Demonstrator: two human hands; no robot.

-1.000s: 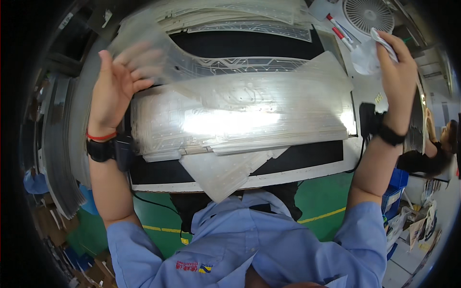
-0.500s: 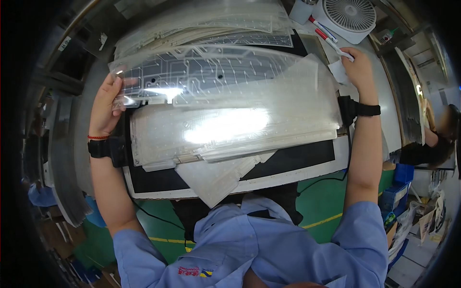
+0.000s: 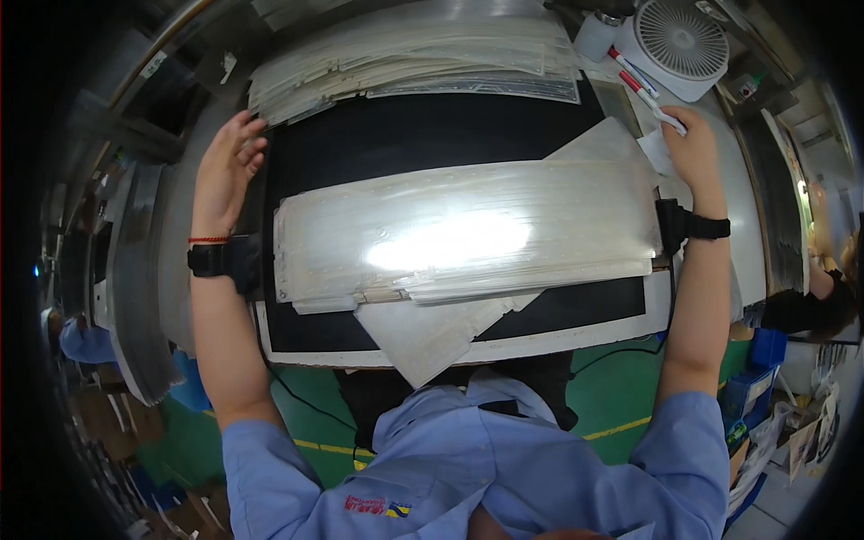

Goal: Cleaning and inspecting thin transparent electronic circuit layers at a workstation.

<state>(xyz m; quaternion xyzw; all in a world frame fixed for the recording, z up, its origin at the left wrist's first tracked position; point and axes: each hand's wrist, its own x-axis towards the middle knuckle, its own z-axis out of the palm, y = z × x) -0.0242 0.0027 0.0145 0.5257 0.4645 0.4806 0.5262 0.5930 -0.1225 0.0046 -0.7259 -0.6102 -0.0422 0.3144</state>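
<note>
A stack of translucent plastic sheets [image 3: 351, 220], glossy with a bright reflection, lies across the black mat [image 3: 378, 135] in front of me. My left hand [image 3: 232, 171] hovers by the mat's far left corner, fingers slightly apart and nothing in them. Close to its fingertips is the left end of a far stack of similar clear sheets [image 3: 414, 76]. Off to the right, my right hand [image 3: 691, 148] is closed round a slim white tool [image 3: 670, 121]; its exact kind is unclear. Beneath the near stack, an angled sheet [image 3: 414, 346] sticks out toward me.
A white fan [image 3: 681, 40] stands at the far right, beside a bottle [image 3: 597, 36] and red-capped markers [image 3: 634, 83]. Grey sheets [image 3: 135, 297] are stacked at the left. A person's arm [image 3: 819, 283] shows at the far right. Blue bins [image 3: 754, 378] stand lower right.
The patterned clear sheet has left my left hand, and the far part of the black mat now shows. That hand's fingers have loosened. My right hand still holds the white tool. The whole view has shifted slightly.
</note>
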